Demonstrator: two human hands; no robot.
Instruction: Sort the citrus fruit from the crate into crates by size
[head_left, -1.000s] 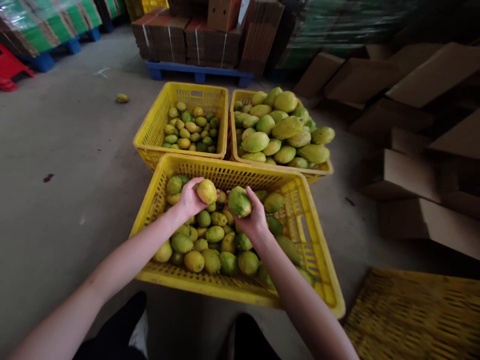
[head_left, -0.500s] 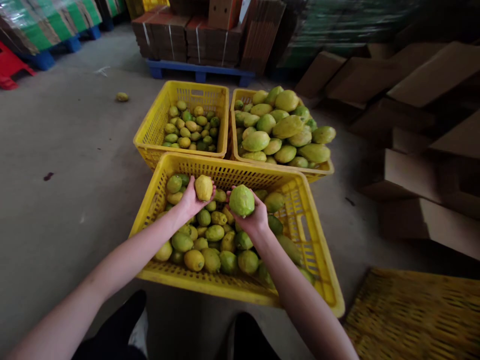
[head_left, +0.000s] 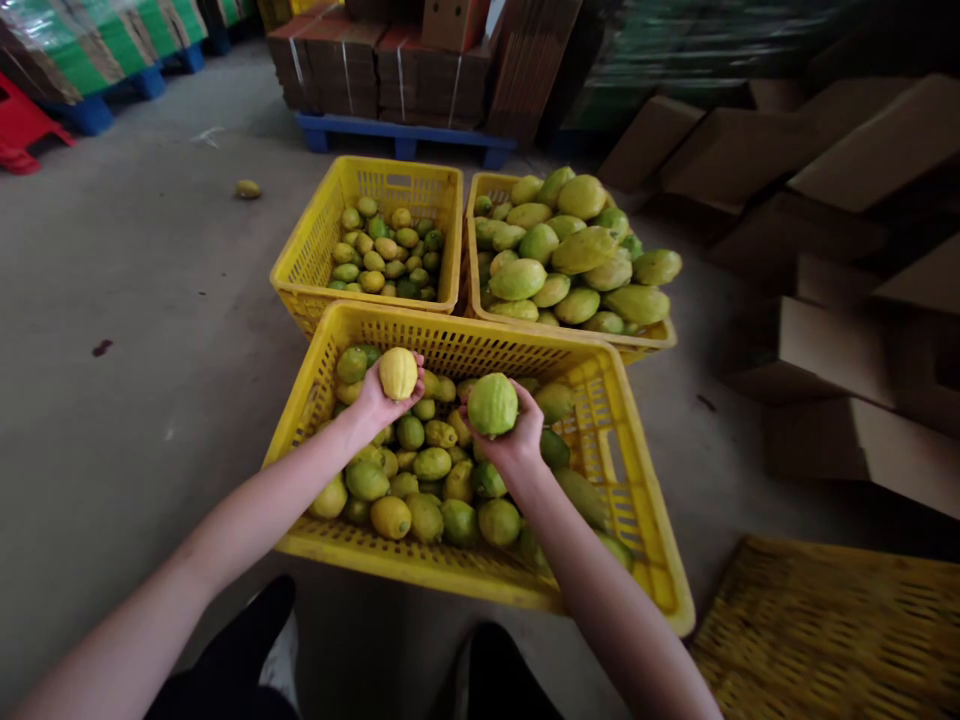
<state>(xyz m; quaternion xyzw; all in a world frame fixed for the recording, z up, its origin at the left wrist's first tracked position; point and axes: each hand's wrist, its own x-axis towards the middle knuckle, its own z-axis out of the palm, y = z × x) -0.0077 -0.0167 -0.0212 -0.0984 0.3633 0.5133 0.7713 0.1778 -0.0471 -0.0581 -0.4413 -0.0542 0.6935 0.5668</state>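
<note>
My left hand (head_left: 377, 405) cups a small yellow papaya (head_left: 398, 374), fingers curled under and behind it. A green, ribbed papaya (head_left: 493, 405) rests in the grip of my right hand (head_left: 523, 440), a little larger than the yellow one. Both hands are above the front yellow crate (head_left: 480, 592), which contains many green and yellowish papayas (head_left: 432, 464). My forearms hide part of that fruit. Behind it on the left is a yellow crate (head_left: 281, 283) partly filled with small fruit (head_left: 385, 248). The crate (head_left: 651, 342) at back right is heaped with larger papayas (head_left: 585, 250).
One loose fruit (head_left: 247, 189) lies on the floor at left. Flattened cartons (head_left: 416, 80) are stacked on a blue pallet (head_left: 405, 135) at the back. Open cardboard boxes (head_left: 832, 350) crowd the right side. Another yellow crate (head_left: 832, 630) is at lower right.
Both papayas have turned in my hands and show different sides. My left hand has shifted slightly left, and my right hand slightly right.
</note>
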